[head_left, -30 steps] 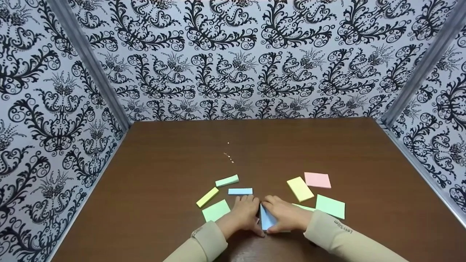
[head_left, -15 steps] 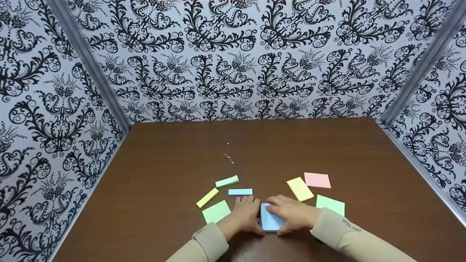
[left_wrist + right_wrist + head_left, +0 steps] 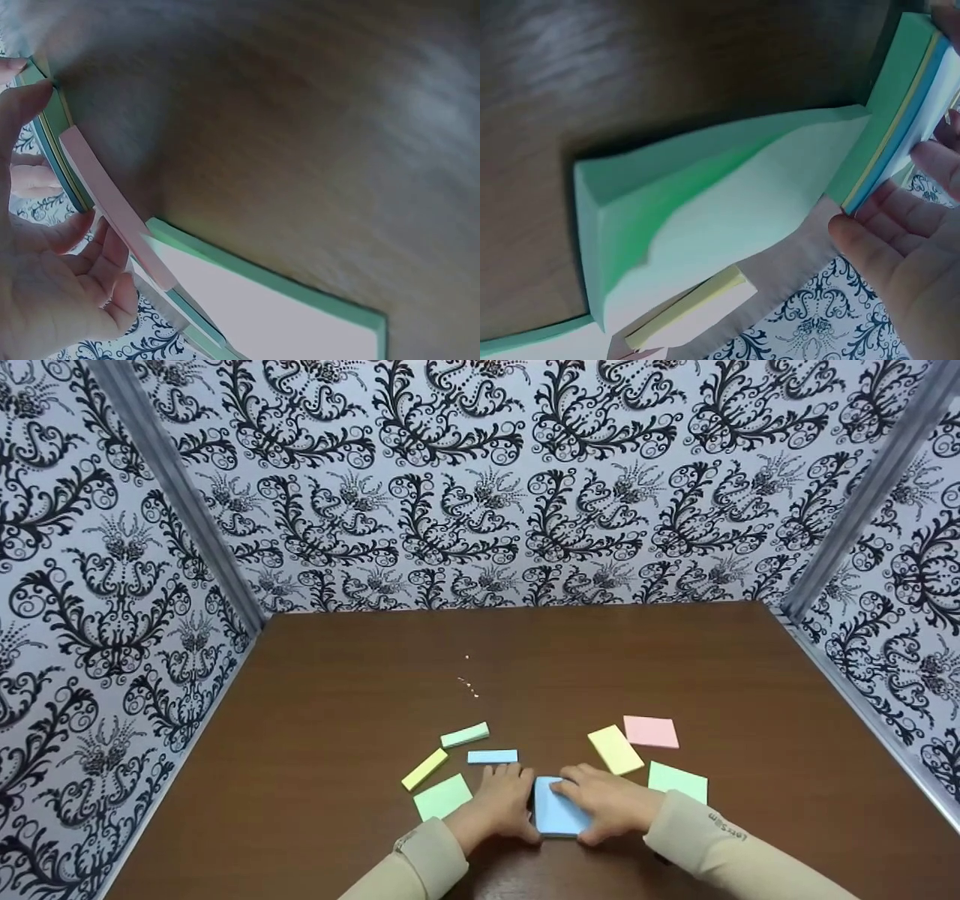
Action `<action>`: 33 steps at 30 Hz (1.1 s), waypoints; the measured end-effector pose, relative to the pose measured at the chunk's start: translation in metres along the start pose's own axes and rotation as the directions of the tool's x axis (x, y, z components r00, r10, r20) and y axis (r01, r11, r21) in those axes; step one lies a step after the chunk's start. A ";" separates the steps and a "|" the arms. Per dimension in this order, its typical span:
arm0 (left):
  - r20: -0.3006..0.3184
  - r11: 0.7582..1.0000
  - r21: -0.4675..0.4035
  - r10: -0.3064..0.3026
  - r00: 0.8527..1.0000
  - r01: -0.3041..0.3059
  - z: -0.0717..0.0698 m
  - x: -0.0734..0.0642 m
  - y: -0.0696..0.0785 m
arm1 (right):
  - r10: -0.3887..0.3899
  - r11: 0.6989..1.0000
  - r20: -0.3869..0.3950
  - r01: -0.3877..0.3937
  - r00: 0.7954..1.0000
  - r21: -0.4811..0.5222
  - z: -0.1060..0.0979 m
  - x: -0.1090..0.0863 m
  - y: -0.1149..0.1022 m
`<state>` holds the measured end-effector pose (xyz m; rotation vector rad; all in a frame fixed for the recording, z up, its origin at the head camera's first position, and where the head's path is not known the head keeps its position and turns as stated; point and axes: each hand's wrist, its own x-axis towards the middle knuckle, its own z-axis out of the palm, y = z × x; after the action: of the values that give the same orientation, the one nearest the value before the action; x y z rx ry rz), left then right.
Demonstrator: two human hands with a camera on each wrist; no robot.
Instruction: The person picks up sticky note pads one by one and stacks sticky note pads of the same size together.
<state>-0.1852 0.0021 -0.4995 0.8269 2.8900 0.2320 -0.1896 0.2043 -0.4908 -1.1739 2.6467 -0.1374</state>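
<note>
A stack of sticky note pads (image 3: 556,816), blue on top, lies near the table's front edge between the two hands. Its yellow and green layers show below the blue in the right wrist view. My left hand (image 3: 504,802) holds the stack's left side, thumb at the near corner and fingers toward the far one. My right hand (image 3: 611,801) grips the right side, thumb at the near edge and a finger over the blue top. Beside the left hand, a pink pad (image 3: 112,202) and a green pad (image 3: 262,270) appear in the left wrist view.
Left of the hands lie a green square pad (image 3: 442,796) and narrow yellow (image 3: 424,769), green (image 3: 465,734) and blue (image 3: 493,756) pads. To the right are yellow (image 3: 616,750), pink (image 3: 651,731) and green (image 3: 679,781) pads. A thick green pad (image 3: 592,240) has a curled top sheet.
My right hand has shifted to the right and uncovered more of the blue top. A pale green edge beside its wrist is now hidden. The left hand stays nearly in place.
</note>
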 end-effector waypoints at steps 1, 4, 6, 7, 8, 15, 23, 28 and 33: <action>-0.001 1.000 0.001 -0.002 1.000 0.002 0.000 0.000 0.000 | -0.003 1.000 -0.009 0.003 1.000 -0.002 0.001 0.001 0.000; -0.001 1.000 -0.001 -0.007 1.000 0.007 0.000 0.001 -0.001 | -0.009 1.000 -0.030 0.009 0.999 0.001 0.003 0.002 0.001; -0.002 1.000 0.001 -0.008 1.000 0.008 0.000 0.002 -0.002 | -0.011 1.000 -0.033 0.011 0.999 0.003 0.003 0.002 0.000; -0.002 1.000 0.003 -0.008 1.000 0.008 0.001 0.002 -0.003 | -0.010 1.000 -0.032 0.010 0.999 0.004 0.002 0.002 0.000; -0.004 1.000 0.008 -0.004 1.000 0.004 0.001 0.002 -0.003 | -0.009 1.000 -0.030 0.009 1.000 0.008 0.002 0.002 0.000; 0.029 1.000 0.003 0.026 0.999 -0.026 -0.004 -0.001 -0.006 | -0.006 1.000 -0.030 0.006 1.000 0.007 -0.002 0.004 -0.002; 0.150 0.989 -0.110 0.116 0.982 -0.100 -0.024 -0.002 -0.023 | 0.007 1.000 -0.035 -0.008 0.999 -0.022 -0.002 0.005 0.000; -0.004 0.972 -0.136 0.195 0.981 -0.193 -0.035 -0.007 -0.052 | 0.009 1.000 -0.038 -0.010 0.999 -0.020 -0.002 0.006 -0.001; -0.061 0.989 -0.065 0.132 0.989 -0.136 -0.048 -0.027 -0.079 | 0.018 1.000 -0.024 -0.018 1.000 -0.002 -0.003 0.006 -0.003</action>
<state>-0.2110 -0.0842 -0.4648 1.0198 2.8615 0.3725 -0.1921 0.1984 -0.4881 -1.1555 2.6779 -0.1467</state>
